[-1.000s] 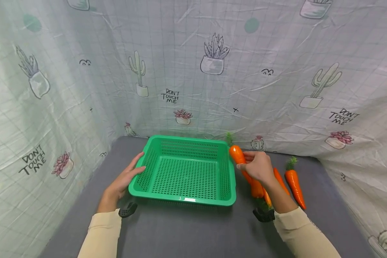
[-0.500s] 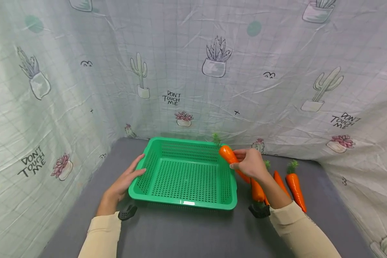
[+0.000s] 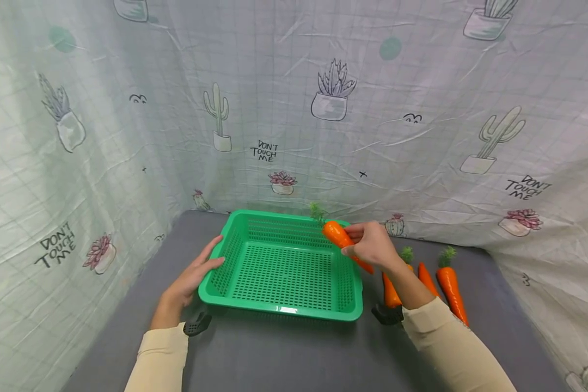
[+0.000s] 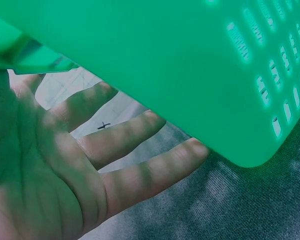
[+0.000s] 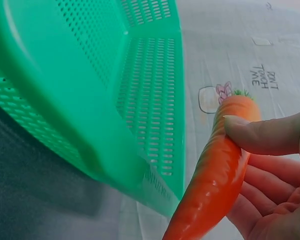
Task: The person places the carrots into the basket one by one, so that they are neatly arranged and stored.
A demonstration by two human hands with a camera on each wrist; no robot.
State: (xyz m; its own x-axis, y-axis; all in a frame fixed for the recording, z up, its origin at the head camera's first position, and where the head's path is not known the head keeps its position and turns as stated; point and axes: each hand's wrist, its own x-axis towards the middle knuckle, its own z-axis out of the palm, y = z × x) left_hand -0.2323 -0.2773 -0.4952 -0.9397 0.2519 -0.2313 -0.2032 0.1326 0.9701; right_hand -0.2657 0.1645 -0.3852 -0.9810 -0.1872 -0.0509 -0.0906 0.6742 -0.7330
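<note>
Keep the big green basket (image 3: 318,313) still, I'd say, with the left hand (image 3: 190,279), its fingers spread against the side, and lift the right hand (image 3: 372,245) a little so nothing bumps the edge. That hand pinches a carrot (image 3: 336,234) between thumb and fingers, near the fat end. The carrot slants over the basket's right edge, and its thin tip (image 3: 365,266) (the bit below the thumb) pokes outside.

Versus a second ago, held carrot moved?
Yes: in the head view, the carrot went left, its top crossing the right rim of the green basket.
</note>
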